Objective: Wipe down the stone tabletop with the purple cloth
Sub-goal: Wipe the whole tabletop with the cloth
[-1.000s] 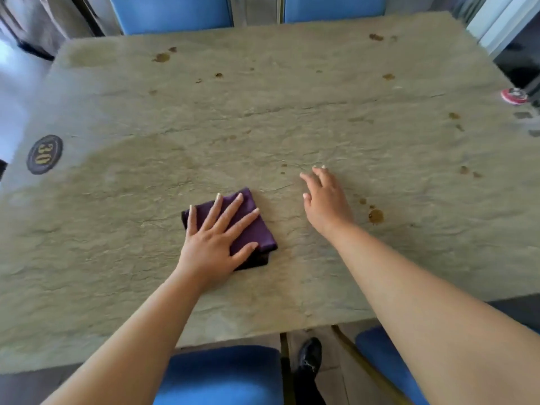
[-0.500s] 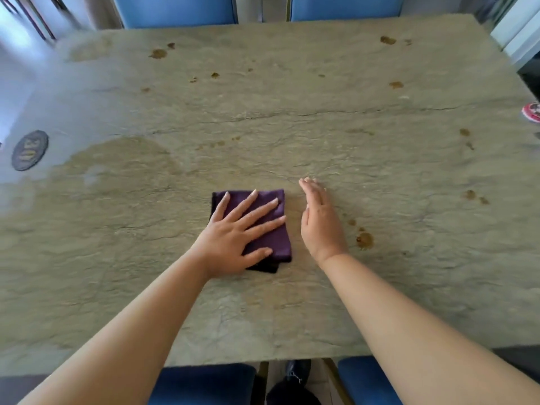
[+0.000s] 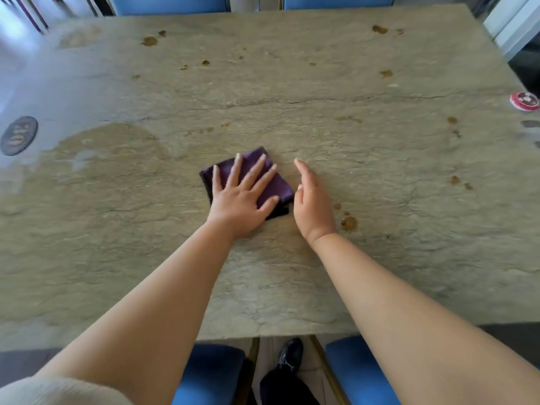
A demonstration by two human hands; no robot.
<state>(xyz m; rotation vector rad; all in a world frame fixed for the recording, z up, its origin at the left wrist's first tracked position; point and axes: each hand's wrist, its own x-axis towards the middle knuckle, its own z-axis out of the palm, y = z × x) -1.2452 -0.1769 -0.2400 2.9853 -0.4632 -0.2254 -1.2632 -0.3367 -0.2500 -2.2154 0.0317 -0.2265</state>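
You are partway through, and most of the stone table [image 3: 365,258] looks unwiped. Your left hand [image 3: 244,200] lies flat with fingers spread, pressing the folded purple cloth [image 3: 280,185] onto the table near its middle. Your right hand [image 3: 312,207] is just beside the cloth's right edge, fingers straight and together, holding nothing; I cannot tell whether it touches the stone. A damp-looking darker patch [image 3: 117,147] on the left suggests that side has been passed over. Brown spots remain: a cluster just right of your right hand [image 3: 349,223], more toward the right edge [image 3: 454,180], and several along the far side [image 3: 149,41]. I judge the right half and the far strip are left to do. A dark round number disc [image 3: 19,135] sits at the left edge and a red-and-white round object [image 3: 524,101] at the right.
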